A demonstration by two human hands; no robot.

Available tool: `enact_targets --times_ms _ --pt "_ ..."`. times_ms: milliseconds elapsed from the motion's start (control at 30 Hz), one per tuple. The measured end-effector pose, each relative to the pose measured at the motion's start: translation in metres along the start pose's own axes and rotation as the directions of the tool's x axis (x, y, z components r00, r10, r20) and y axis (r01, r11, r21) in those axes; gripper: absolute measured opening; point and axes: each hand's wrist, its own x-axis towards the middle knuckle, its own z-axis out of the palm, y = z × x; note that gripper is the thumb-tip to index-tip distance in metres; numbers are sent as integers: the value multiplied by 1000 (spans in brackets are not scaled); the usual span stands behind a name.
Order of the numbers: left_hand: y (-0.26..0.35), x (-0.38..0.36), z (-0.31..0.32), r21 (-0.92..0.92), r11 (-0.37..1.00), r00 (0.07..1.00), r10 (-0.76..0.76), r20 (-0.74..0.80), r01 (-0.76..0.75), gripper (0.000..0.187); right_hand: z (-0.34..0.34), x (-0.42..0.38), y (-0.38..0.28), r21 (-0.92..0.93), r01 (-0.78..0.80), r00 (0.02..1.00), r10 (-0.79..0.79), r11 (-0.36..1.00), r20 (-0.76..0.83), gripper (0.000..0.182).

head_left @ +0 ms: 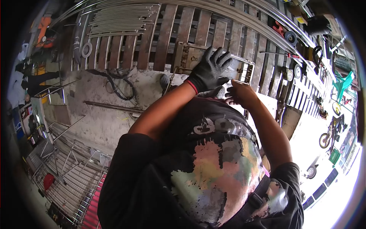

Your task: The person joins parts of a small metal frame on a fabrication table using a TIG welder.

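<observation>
My left hand, in a dark grey glove with a red cuff, lies across a rectangular metal frame on the slatted bench. Its fingers are stretched out and spread over the frame's middle. Bare, my right hand is by the frame's near right corner, close to my stomach. Its fingers curl inward, and a grey, cloth-like thing lies just left of them. Whatever is between those fingers is too hidden to name. A brownish plate with a small fitting shows at the frame's left end.
Slatted bench ahead bears a row of thin metal rods at left and long bars along its far side. A grinding disc lies at left. Black cable coils on the floor. A welded rod rack stands lower left.
</observation>
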Motion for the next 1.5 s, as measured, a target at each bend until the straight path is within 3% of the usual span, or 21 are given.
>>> enact_targets --times_ms 67,167,267,333,467,533,667,867,1067,1167,1267,1300,1400,1467,1500 --pt "3 -10 -8 -9 1000 1000 -22 -3 22 79 -26 -31 -12 -258 45 996 -25 965 81 50" --pt "0 -25 -12 -107 994 998 -27 -50 21 53 -93 -47 -14 -255 222 964 -251 941 -87 41" --pt "-1 -31 -14 -61 998 998 7 -59 -10 41 -159 -35 0 -397 349 759 -504 849 -411 36" --pt "-4 -32 -11 -13 999 998 36 -49 -37 39 -201 -2 24 -627 263 593 -636 733 -494 35" --pt "-7 -32 -6 -66 998 999 10 -46 -13 33 -209 17 49 -735 261 627 -689 625 -364 39" --pt "-7 -27 -7 -81 997 1000 14 -20 -15 30 -190 17 55 -741 199 631 -662 642 -405 44" --pt "-6 -23 -8 -88 996 1000 15 -18 -16 22 -185 37 72 -639 303 479 -693 707 -539 45" --pt "-2 -13 -15 -26 1000 995 3 99 -1 18 -189 30 68 -651 290 548 -680 701 -487 41" --pt "3 -11 -20 37 998 987 -47 152 42 24 -192 30 62 -682 284 562 -693 674 -451 39" --pt "12 -17 -24 24 998 997 -60 48 59 43 -187 34 58 -705 235 562 -685 670 -463 36" --pt "20 -10 -44 -65 997 999 -38 -2 38 66 -162 20 35 -748 186 394 -746 637 -537 38" --pt "16 -9 -40 -57 998 998 -34 50 36 85 -161 30 36 -771 266 338 -805 579 -487 43" --pt "16 -5 -33 -32 996 997 -79 4 79 93 -146 54 21 -885 274 109 -927 376 -360 52" --pt "8 -3 -27 -6 997 997 -77 29 77 97 -136 78 19 -880 309 96 -932 362 -350 57" --pt "6 -2 -29 2 996 995 -87 59 87 98 -135 86 18 -893 248 106 -926 376 -361 55"
